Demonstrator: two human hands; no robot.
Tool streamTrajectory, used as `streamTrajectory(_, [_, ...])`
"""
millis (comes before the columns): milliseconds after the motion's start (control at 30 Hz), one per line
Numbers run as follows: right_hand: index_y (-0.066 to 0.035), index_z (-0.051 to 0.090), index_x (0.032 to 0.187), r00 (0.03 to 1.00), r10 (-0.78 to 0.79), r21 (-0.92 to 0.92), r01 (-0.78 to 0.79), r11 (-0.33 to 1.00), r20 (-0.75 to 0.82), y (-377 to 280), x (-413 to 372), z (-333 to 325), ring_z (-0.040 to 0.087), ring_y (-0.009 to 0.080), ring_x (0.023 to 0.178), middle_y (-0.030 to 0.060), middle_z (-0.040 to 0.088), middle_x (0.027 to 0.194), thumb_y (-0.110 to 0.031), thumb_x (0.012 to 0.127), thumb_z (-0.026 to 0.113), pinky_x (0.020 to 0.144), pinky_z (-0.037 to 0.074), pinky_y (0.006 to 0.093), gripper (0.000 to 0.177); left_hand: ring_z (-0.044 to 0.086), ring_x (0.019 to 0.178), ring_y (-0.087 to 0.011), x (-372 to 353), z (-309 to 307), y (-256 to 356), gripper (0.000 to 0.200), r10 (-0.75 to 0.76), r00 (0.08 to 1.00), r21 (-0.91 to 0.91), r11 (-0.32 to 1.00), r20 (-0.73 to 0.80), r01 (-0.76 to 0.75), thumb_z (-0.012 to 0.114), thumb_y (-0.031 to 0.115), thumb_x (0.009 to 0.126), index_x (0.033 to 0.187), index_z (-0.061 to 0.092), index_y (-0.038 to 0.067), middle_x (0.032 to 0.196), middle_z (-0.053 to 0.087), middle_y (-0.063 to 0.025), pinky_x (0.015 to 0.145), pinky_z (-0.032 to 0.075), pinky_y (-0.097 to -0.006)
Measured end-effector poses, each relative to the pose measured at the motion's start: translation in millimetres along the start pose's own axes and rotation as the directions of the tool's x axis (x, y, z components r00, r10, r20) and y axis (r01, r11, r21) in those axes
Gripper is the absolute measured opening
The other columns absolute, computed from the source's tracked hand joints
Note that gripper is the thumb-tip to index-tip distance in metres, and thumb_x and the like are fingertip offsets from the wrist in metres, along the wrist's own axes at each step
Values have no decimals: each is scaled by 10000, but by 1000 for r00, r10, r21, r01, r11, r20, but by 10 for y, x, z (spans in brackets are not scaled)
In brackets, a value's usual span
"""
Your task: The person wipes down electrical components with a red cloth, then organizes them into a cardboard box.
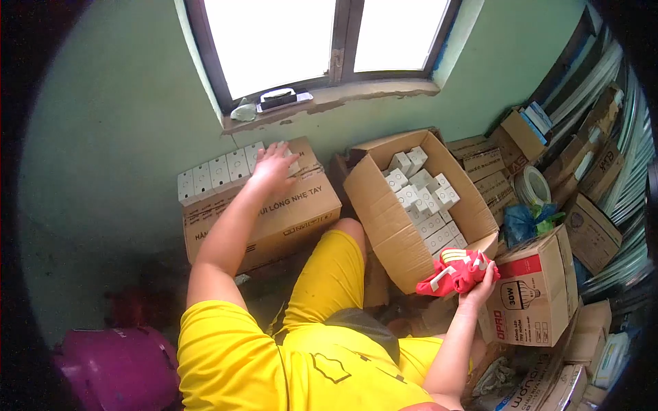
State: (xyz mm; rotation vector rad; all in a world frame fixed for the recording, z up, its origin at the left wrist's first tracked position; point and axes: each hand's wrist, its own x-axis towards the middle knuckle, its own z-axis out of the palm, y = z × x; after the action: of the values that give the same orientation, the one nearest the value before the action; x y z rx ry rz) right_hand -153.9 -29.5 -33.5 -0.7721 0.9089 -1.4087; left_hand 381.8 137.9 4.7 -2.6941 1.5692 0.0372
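Note:
My left hand (273,168) is over the right end of a row of white electrical boxes (219,170) on top of a closed cardboard carton (264,226). Its fingers are curled around one white electrical box (293,166), which is partly hidden beneath them. My right hand (478,293) is closed around a bunched red cloth (454,272) with white and yellow stripes. This cloth is held at the front right corner of an open cardboard box (384,229). Inside that box lie several more white electrical boxes (428,198), some stacked neatly and others loose.
Behind the cartons is a window sill (343,96) bearing a black-and-white object (279,99). A lamp carton (531,294), more cardboard boxes and long pale tubes (624,144) crowd the right side. At lower left stands a purple plastic item (116,366).

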Motion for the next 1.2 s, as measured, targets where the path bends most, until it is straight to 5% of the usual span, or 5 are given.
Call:
streamTrajectory(300, [-38, 584, 1178, 998, -25, -46, 23, 999, -53, -60, -99, 21, 650, 214, 1011, 88, 639, 1132, -387, 974, 587, 874, 541, 387, 403, 525, 1287, -270, 129, 267, -204, 506, -65, 989, 55, 996, -131, 73, 661, 129, 852, 1335, 579, 255, 1413, 536, -94, 1088, 314, -540])
streamTrajectory(700, [-46, 584, 1114, 989, -143, -117, 145, 982, 24, -109, 27, -304, 613, 201, 1001, 65, 605, 1086, -374, 961, 597, 882, 510, 388, 362, 507, 1302, -287, 233, 574, -485, 641, -23, 952, -1, 1000, -304, 24, 757, 203, 786, 1385, 532, 232, 1392, 552, -107, 1074, 369, -486])
streamTrajectory(900, [-117, 456, 1407, 993, -5, 267, 38, 963, -122, -193, 196, -482, 523, 296, 1264, 97, 544, 1363, -431, 1045, 387, 1075, 407, 511, 484, 427, 1372, -305, 125, 121, 451, 582, 136, 843, -16, 985, -521, -170, 732, 317, 849, 1381, 527, 200, 1400, 536, -99, 1151, 280, -523])
streamTrajectory(1100, [-82, 504, 1375, 999, -20, 527, 37, 849, -37, -368, 394, -660, 511, 358, 1285, 145, 538, 1391, -485, 1001, 371, 1079, 392, 561, 565, 455, 1333, -314, 398, -58, 1980, 490, 450, 745, -104, 820, -492, -563, 729, 333, 833, 1280, 606, 177, 1319, 588, -71, 1125, 293, -523])
streamTrajectory(1200, [-56, 511, 1361, 919, -197, 716, -119, 688, 341, -257, 628, -850, 523, 353, 1271, 151, 549, 1385, -444, 1013, 391, 1091, 382, 559, 536, 501, 1268, -310, 651, 126, 2800, 457, 562, 755, -110, 773, -337, -625, 723, 366, 826, 1230, 634, 170, 1269, 617, -79, 1077, 338, -512])
